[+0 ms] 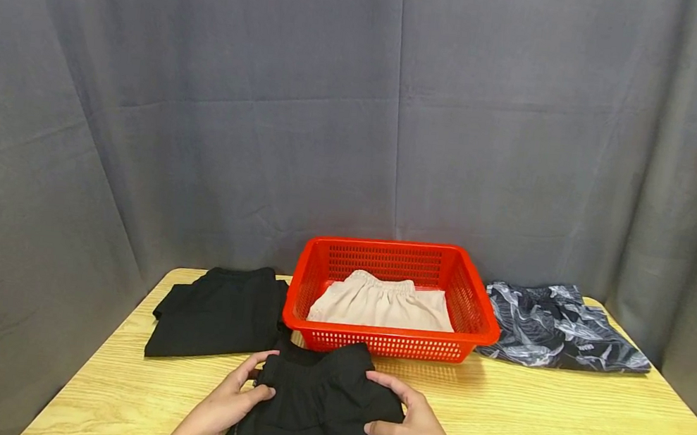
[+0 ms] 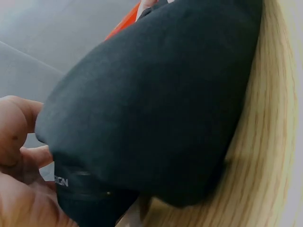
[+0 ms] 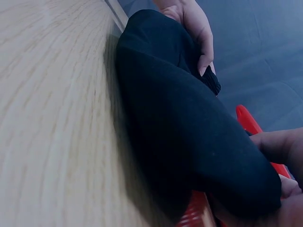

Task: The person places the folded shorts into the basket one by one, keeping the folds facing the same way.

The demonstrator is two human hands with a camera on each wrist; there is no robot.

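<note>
Hands grip black garment; red basket just beyond, black and patterned clothes alongside

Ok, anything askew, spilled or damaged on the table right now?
Nothing stands out. Both hands, left hand and right hand, hold the black garment before the red basket; beige shorts lie flat inside.

My left hand curls inward, thumb on top. My right hand mirrors it, fingers bent and gripping.

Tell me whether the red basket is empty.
Not empty: the basket holds one folded beige garment; the black garment sits outside, gripped by both hands.
</note>
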